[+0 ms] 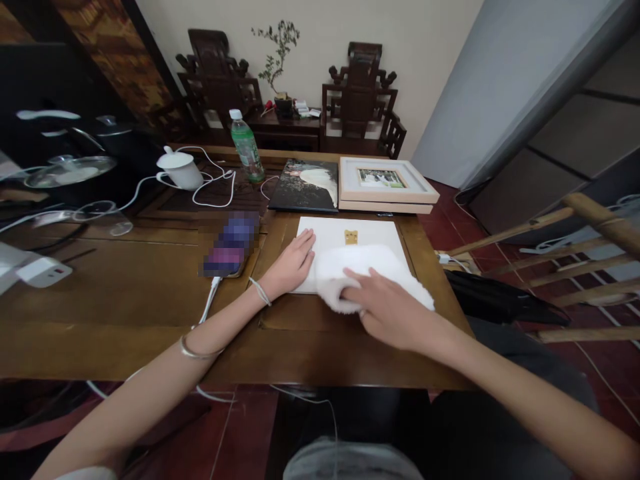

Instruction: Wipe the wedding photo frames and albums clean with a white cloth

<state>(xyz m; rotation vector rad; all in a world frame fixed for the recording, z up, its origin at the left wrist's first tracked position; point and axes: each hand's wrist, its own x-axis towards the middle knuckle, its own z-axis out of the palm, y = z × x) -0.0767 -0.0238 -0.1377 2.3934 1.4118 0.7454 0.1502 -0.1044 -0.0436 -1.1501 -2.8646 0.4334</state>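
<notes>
A flat white panel (pixel 320 230), perhaps the back of a picture, lies on the wooden table with a small gold metal hanger (pixel 351 237) on it. My left hand (pixel 293 263) rests on the panel's left edge, fingers stretched out. Over the panel's near right part is a fluffy white cloth (pixel 367 260), bunched and hanging past the near edge. My right hand (pixel 390 307) grips this cloth, index finger extended and some fingers tucked into its fold. The cloth hides part of the panel.
Behind the panel lie a dark photo panel (pixel 305 187) and stacked pale frames (pixel 387 183). A phone (pixel 230 243) on a charging cable is to the left. Beyond it stand a green bottle (pixel 247 147), a white lidded cup (pixel 180 168) and a glass-lidded pot (pixel 70 177).
</notes>
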